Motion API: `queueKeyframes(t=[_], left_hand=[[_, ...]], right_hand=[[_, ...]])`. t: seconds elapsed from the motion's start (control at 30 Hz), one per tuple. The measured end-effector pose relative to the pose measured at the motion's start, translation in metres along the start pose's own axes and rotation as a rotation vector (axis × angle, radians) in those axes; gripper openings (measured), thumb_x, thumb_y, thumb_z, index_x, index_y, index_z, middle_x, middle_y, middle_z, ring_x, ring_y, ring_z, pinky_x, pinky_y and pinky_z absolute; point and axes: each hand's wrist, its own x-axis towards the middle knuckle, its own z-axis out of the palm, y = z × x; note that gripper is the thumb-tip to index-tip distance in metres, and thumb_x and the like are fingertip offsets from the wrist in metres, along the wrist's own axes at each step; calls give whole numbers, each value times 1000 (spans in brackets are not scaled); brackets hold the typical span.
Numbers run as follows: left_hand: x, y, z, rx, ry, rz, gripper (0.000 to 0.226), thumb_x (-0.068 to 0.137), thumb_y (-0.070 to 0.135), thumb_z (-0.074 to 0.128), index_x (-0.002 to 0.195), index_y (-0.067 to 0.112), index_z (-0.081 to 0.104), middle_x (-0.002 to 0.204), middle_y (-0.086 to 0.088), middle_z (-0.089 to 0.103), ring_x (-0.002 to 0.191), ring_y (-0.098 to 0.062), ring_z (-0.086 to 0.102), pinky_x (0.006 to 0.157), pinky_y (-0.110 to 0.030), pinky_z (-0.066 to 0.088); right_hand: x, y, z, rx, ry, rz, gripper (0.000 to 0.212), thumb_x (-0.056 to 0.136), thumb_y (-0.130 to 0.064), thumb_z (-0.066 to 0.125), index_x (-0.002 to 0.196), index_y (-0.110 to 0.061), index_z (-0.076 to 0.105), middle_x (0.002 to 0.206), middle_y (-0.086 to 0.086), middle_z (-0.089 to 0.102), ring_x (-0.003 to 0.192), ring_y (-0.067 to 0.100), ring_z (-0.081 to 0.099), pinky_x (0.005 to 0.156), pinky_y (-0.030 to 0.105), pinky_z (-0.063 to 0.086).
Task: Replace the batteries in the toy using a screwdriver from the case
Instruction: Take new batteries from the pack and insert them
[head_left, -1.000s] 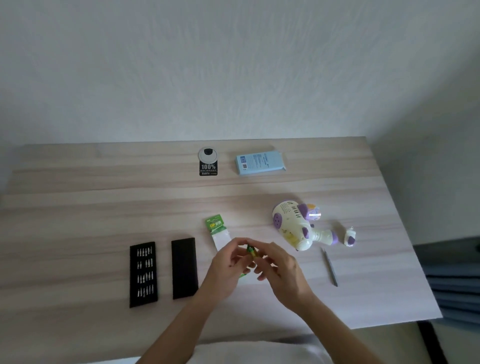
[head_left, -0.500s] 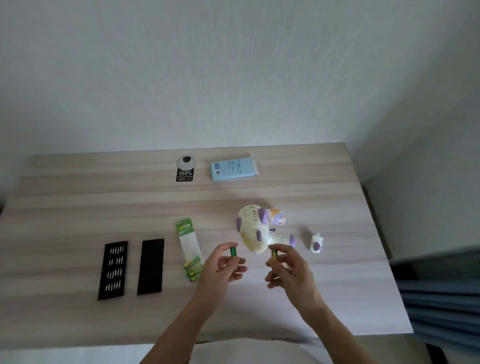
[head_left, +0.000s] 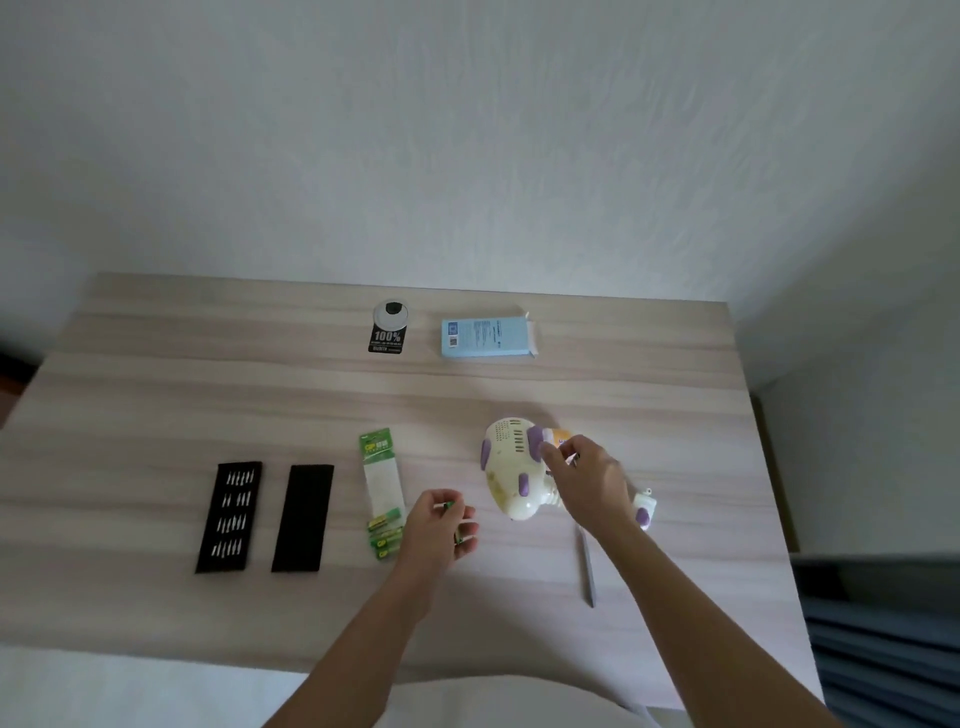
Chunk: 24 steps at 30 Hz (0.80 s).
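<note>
Since half a second ago the right hand (head_left: 582, 480) has left its spot beside the left one and reached forward onto the cream and purple plastic toy (head_left: 511, 475), which lies on its side on the pale wooden table (head_left: 156, 405). Its fingers curl down against the toy's far right flank, wrist raised, forearm running diagonally back toward the body. The back of the hand hides whether they pinch a battery, so I cannot tell. The left hand (head_left: 439, 527) hovers near the toy's left, thumb and fingers closed narrowly round a small green cylindrical battery (head_left: 451, 506). By my judgement the step in hand is loading fresh cells into the opened compartment. The next move calls for seating a cell with correct polarity, then bringing the left hand's cell across. A small white and purple cover piece (head_left: 644, 512) lies just right of the toy and the slim grey metal screwdriver (head_left: 587, 569) lies in front of it, both probably wanted for closing up. Left of the toy sits the green and white card battery pack (head_left: 382, 467). Farther left are the case's black bit tray (head_left: 228, 517) and black lid (head_left: 302, 518).
</note>
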Motion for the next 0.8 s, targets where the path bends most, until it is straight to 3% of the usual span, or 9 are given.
queueKeyframes(t=[0.1, 0.23, 0.33, 0.47, 0.57, 0.67, 0.8], left_hand=[[17, 3, 2, 26, 3, -16, 6, 101, 6, 52, 97, 8, 56, 85, -11, 62, 69, -21, 57, 64, -32, 53], [31, 8, 6, 65, -50, -20, 6, 100, 6, 54, 103, 5, 59, 85, -10, 64, 71, -21, 58, 69, -34, 53], [35, 12, 8, 75, -84, -45, 7, 99, 6, 55, 103, 4, 60, 86, -12, 65, 72, -21, 59, 71, -33, 54], [35, 13, 7, 63, -87, -34, 5, 99, 7, 56, 97, 7, 61, 85, -11, 65, 69, -19, 57, 67, -31, 51], [33, 14, 2, 66, -83, -8, 5, 99, 12, 58, 99, 10, 62, 88, -10, 65, 74, -19, 56, 69, -32, 49], [29, 13, -1, 108, -108, 16, 13, 100, 23, 57, 105, 12, 62, 92, -10, 65, 79, -18, 57, 71, -31, 50], [21, 12, 5, 127, -154, 24, 34, 97, 45, 58, 98, 11, 64, 79, -3, 61, 69, -16, 52, 63, -30, 47]], right_hand=[[15, -11, 10, -113, -2, 8, 37, 94, -56, 52, 82, -21, 57, 79, -1, 60, 68, 17, 56, 58, 28, 37], [23, -13, 18, -220, -11, 8, 32, 94, -56, 52, 82, -27, 53, 80, 2, 61, 76, 27, 59, 65, 32, 40], [24, -14, 22, -267, -11, -47, 32, 99, -49, 45, 88, -20, 53, 86, 6, 62, 82, 33, 59, 70, 37, 46], [22, -14, 20, -308, 32, -74, 35, 102, -45, 39, 91, -15, 54, 77, 4, 55, 73, 31, 51, 64, 35, 39], [20, -9, 13, -104, 48, -66, 39, 101, -40, 45, 80, -9, 53, 66, 3, 55, 65, 26, 51, 57, 35, 39], [12, -5, 5, 89, 12, -42, 39, 101, -35, 49, 79, -3, 57, 69, 9, 56, 66, 20, 49, 58, 33, 37], [-4, 6, 6, 321, -58, 42, 38, 102, -32, 51, 70, -14, 57, 60, -4, 53, 58, 13, 48, 56, 27, 37]])
